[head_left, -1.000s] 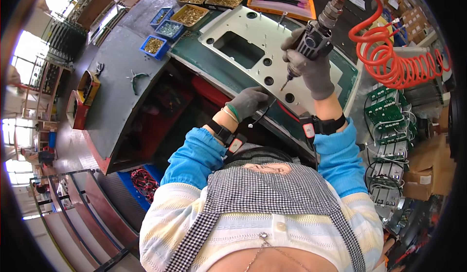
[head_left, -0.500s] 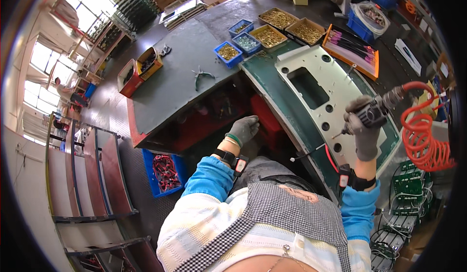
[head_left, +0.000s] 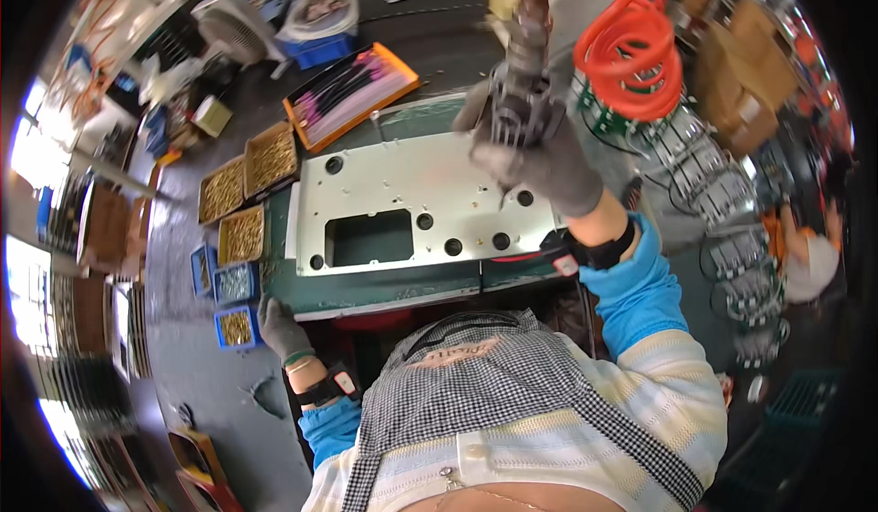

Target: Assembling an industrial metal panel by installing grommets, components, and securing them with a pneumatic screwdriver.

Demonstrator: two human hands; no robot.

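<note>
My gloved right hand [head_left: 560, 169] is closed around a dark air screwdriver [head_left: 523, 114], raised over the right part of a pale metal panel [head_left: 384, 187]. Its thin bit points down toward the panel; whether it touches cannot be made out. The panel lies flat, with round dark holes and one large rectangular cutout. My gloved left hand [head_left: 282, 331] is at the front left corner of the green work surface [head_left: 366, 292], right beside a small blue bin of brass-coloured parts [head_left: 236, 328]. Its fingers are loosely extended, and nothing shows in them.
A red coiled hose [head_left: 631, 54] hangs from the driver. More bins of small metal parts [head_left: 245, 236] stand left of the panel. Behind it lies an orange tray [head_left: 352, 96] of dark and pink pieces. Pliers [head_left: 263, 395] rest on the grey bench. A person [head_left: 809, 260] is at far right.
My view and body have turned right toward the panel. My left hand has moved from in front of my body to the bins' side. The right hand still holds the driver over the panel.
</note>
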